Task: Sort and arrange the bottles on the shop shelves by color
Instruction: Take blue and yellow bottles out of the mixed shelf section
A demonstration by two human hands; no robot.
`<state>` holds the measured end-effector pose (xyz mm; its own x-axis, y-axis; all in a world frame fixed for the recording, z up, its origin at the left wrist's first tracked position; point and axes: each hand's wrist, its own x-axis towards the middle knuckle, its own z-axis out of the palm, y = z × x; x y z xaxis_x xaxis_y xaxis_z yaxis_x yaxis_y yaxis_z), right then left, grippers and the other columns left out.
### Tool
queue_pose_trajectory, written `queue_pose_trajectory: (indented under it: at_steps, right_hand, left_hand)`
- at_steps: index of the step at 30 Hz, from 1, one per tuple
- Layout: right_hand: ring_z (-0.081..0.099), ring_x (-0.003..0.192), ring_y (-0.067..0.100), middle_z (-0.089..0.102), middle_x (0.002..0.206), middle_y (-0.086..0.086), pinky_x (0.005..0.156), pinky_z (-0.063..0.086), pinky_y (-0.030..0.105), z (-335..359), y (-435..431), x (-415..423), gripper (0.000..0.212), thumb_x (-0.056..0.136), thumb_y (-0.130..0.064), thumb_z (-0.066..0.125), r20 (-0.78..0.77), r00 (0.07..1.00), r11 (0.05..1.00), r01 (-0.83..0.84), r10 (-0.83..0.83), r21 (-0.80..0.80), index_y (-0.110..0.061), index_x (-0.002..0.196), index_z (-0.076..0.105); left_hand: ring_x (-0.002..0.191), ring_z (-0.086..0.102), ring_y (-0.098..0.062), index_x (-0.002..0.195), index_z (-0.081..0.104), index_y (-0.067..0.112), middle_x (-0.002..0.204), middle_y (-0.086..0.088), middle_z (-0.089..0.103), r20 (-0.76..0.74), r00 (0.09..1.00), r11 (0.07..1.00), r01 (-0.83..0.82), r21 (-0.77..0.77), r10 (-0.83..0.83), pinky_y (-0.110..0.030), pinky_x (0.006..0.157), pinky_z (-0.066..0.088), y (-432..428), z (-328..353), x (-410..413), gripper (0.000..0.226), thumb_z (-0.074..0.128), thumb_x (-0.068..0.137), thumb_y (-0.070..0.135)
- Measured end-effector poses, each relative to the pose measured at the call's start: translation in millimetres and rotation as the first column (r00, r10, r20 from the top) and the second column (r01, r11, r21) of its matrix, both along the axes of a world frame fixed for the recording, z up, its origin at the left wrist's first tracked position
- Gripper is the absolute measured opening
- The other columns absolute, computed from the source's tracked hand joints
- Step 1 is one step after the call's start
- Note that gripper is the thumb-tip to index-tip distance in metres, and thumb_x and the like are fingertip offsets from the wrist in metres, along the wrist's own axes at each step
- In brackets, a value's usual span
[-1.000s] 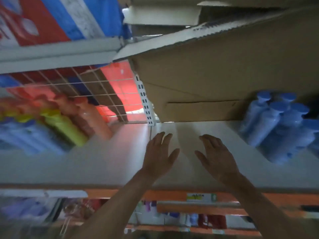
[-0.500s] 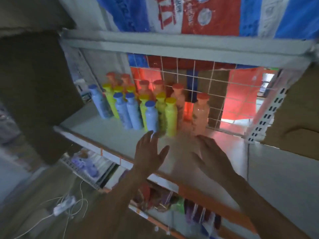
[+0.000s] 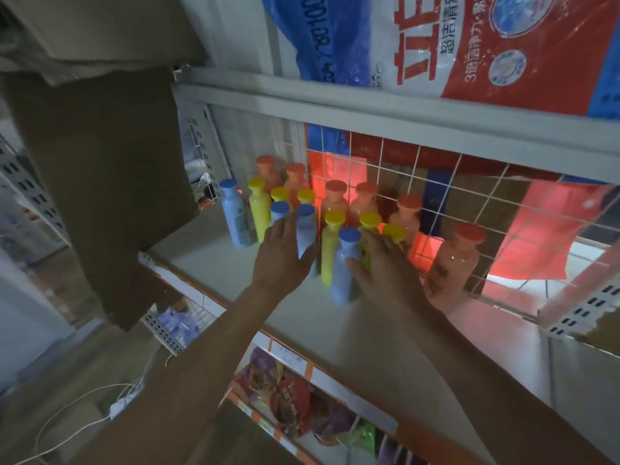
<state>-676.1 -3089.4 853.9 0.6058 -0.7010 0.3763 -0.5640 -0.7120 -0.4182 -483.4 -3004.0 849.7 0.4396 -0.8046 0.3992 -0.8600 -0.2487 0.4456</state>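
Blue, yellow and orange-capped bottles stand mixed together on the white shelf (image 3: 208, 263). My left hand (image 3: 281, 253) curls round a blue bottle (image 3: 306, 229) in the middle of the group, thumb across its front. My right hand (image 3: 379, 266) reaches in beside the front blue bottle (image 3: 344, 273). Its thumb touches that bottle's right side and its fingers lie against a yellow bottle (image 3: 369, 226). Another blue bottle (image 3: 235, 216) stands at the far left with a yellow one (image 3: 259, 213) next to it. Orange bottles (image 3: 335, 201) line the back, and one (image 3: 456, 260) stands apart on the right.
A wire grid (image 3: 436, 182) closes the shelf's back. A cardboard box (image 3: 100, 156) hangs over the left end. A large detergent bag (image 3: 469, 45) lies on the shelf above. Snack packets (image 3: 288, 404) fill the shelf below. White cables (image 3: 100, 414) trail on the floor at the left.
My view swung left from the right-hand shelf section to the mixed bottles. Both hands moved forward from open air onto the bottles, the left now curled round a blue one.
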Motion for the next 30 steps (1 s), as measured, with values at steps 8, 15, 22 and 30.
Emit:
queue_pose_trajectory:
  at_steps: [8,15,22,30]
  right_hand:
    - [0.061,0.102,0.032,0.064,0.114,0.009,0.069,0.043,0.034,-13.9,-7.3,17.7,0.043,0.093,-0.046,0.054,0.0,0.998,0.996,0.061,-0.061,0.068,-0.015,0.122,0.052]
    - [0.066,0.087,0.028,0.068,0.096,0.005,0.06,0.042,0.032,-13.8,0.2,29.6,0.052,0.087,-0.055,0.059,-0.016,0.989,0.989,0.147,-0.147,0.015,-0.015,0.118,0.048]
    - [0.062,0.092,0.023,0.064,0.099,-0.001,0.062,0.037,0.03,-20.9,2.8,28.5,0.042,0.086,-0.048,0.062,-0.007,0.995,0.986,0.099,-0.099,0.136,-0.018,0.112,0.05]
    - [0.061,0.095,0.018,0.061,0.101,-0.01,0.064,0.042,0.028,-32.7,18.4,5.8,0.038,0.084,-0.052,0.056,0.05,0.995,0.984,0.072,-0.082,0.165,-0.028,0.113,0.053]
  left_hand:
    - [0.119,0.047,-0.042,0.147,0.037,0.002,0.131,-0.023,0.05,-0.002,1.0,0.999,-0.006,0.037,0.006,-0.045,0.096,0.04,-46.3,4.1,-0.3,0.068,0.066,0.091,0.028]
    - [0.086,0.059,-0.033,0.121,0.047,0.017,0.11,-0.003,0.057,-0.127,0.992,0.995,0.016,-0.097,-0.028,-0.037,0.058,0.045,-34.0,-0.1,-7.5,0.032,0.058,0.093,0.029]
    - [0.088,0.054,-0.027,0.092,0.053,0.018,0.094,0.005,0.05,-0.287,0.951,0.985,0.072,-0.155,-0.114,-0.041,0.068,0.047,-18.2,-24.1,-6.5,0.036,0.053,0.078,0.051]
    - [0.088,0.058,-0.025,0.113,0.056,0.023,0.104,0.001,0.058,-0.155,0.96,0.963,0.205,-0.174,-0.233,-0.037,0.062,0.048,2.6,-41.1,-25.1,0.024,0.057,0.095,0.038]
